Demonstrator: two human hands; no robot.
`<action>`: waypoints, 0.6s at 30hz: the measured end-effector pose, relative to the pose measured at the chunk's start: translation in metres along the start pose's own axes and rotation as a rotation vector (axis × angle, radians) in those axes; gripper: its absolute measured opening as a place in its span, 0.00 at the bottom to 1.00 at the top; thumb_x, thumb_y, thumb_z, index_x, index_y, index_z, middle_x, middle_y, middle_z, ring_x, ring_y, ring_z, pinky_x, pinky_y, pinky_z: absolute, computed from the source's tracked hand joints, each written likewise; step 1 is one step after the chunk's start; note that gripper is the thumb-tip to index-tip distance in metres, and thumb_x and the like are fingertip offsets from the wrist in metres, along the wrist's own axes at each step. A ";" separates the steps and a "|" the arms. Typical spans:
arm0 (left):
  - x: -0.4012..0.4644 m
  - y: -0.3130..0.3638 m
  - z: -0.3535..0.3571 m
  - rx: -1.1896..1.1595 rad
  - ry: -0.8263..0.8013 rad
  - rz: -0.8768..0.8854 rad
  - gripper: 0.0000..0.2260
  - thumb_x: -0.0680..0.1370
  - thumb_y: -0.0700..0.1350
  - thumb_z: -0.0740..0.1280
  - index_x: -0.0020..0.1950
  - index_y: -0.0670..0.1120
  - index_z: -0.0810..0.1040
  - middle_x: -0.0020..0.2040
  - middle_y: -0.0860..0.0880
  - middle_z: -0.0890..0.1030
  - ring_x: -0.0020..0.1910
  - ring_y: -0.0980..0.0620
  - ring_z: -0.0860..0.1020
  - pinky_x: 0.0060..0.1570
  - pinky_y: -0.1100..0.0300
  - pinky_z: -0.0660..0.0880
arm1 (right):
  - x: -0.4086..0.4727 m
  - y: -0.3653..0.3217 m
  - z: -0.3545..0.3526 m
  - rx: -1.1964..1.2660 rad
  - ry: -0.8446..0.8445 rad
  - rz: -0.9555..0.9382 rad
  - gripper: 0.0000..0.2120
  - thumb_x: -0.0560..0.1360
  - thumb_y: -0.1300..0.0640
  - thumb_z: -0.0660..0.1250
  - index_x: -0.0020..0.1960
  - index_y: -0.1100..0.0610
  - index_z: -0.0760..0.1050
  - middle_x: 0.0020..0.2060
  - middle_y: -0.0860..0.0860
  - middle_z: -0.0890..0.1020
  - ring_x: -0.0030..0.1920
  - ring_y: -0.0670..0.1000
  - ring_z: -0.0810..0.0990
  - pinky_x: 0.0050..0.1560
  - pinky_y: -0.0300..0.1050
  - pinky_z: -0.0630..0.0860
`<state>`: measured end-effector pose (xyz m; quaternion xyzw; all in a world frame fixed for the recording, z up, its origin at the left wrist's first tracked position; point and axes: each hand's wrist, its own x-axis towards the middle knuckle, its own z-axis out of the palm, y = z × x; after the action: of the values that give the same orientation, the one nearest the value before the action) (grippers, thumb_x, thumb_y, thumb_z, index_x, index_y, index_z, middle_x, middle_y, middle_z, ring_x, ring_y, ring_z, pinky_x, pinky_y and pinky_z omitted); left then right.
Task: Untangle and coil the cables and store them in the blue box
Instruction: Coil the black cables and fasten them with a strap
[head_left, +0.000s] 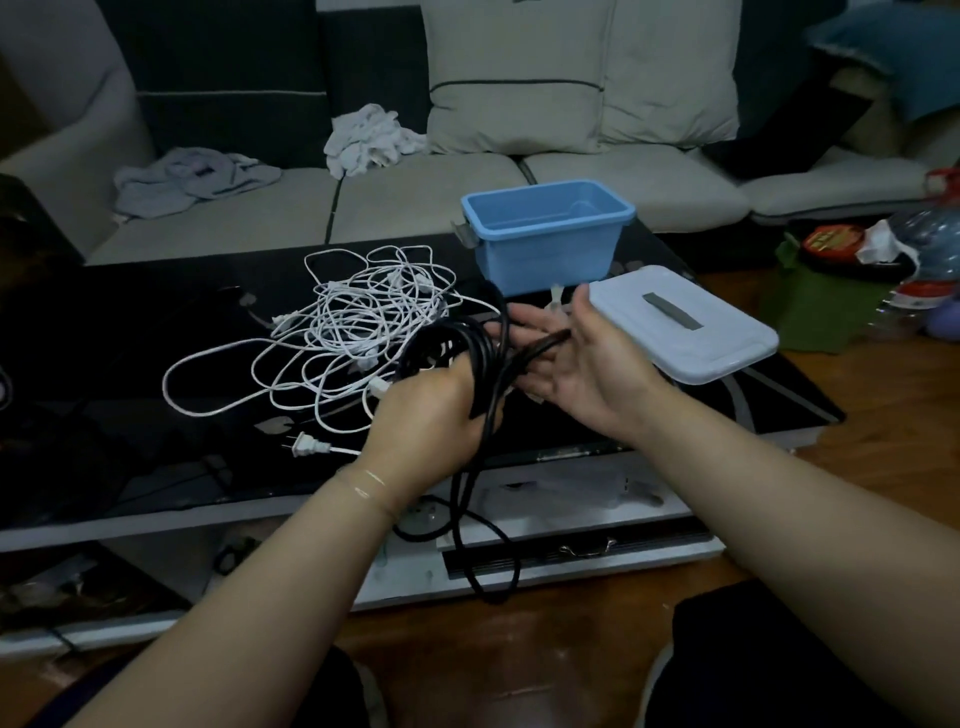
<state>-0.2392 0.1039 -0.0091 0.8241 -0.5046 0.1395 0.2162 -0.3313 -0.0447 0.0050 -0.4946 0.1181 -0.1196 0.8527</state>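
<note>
My left hand (426, 421) grips a bundle of black cable (480, 358) whose loops rise above the fist, while a long loop of it hangs down past the table's front edge. My right hand (576, 364) is palm up with its fingers spread, and a strand of the black cable lies across them. A tangle of white cables (353, 332) lies on the black glass table (130, 364), with a white two-pin plug (306, 445) near the front. The blue box (545, 234) stands open and looks empty at the back. Its pale lid (680, 322) lies beside my right hand.
A sofa (415, 208) with cushions and crumpled cloths runs behind the table. Bottles, bags and a green stool (831, 306) crowd the floor at the right. Below the tabletop there is a shelf and a drawer with a metal handle (587, 548).
</note>
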 end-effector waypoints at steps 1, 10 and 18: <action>0.000 0.001 0.001 0.013 -0.026 0.025 0.20 0.77 0.55 0.63 0.65 0.46 0.71 0.47 0.41 0.83 0.47 0.38 0.80 0.41 0.51 0.72 | -0.001 -0.004 -0.001 -0.002 -0.010 -0.007 0.31 0.79 0.37 0.45 0.67 0.58 0.71 0.55 0.54 0.83 0.57 0.52 0.81 0.58 0.48 0.75; -0.002 -0.001 -0.010 -0.026 -0.088 0.245 0.17 0.75 0.58 0.65 0.53 0.45 0.73 0.43 0.44 0.83 0.44 0.40 0.79 0.37 0.53 0.69 | -0.011 -0.017 -0.005 -0.519 0.158 -0.125 0.12 0.82 0.59 0.54 0.62 0.60 0.72 0.27 0.50 0.79 0.26 0.49 0.79 0.28 0.40 0.77; -0.003 0.005 -0.046 -0.521 -0.009 0.043 0.13 0.71 0.48 0.73 0.36 0.58 0.69 0.32 0.66 0.77 0.32 0.69 0.75 0.34 0.75 0.66 | -0.017 -0.031 -0.027 -1.140 0.235 -0.405 0.13 0.81 0.58 0.56 0.51 0.43 0.75 0.29 0.36 0.77 0.28 0.36 0.74 0.36 0.36 0.75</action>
<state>-0.2452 0.1269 0.0302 0.7304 -0.5417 0.0057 0.4159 -0.3587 -0.0763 0.0206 -0.8687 0.1605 -0.2510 0.3956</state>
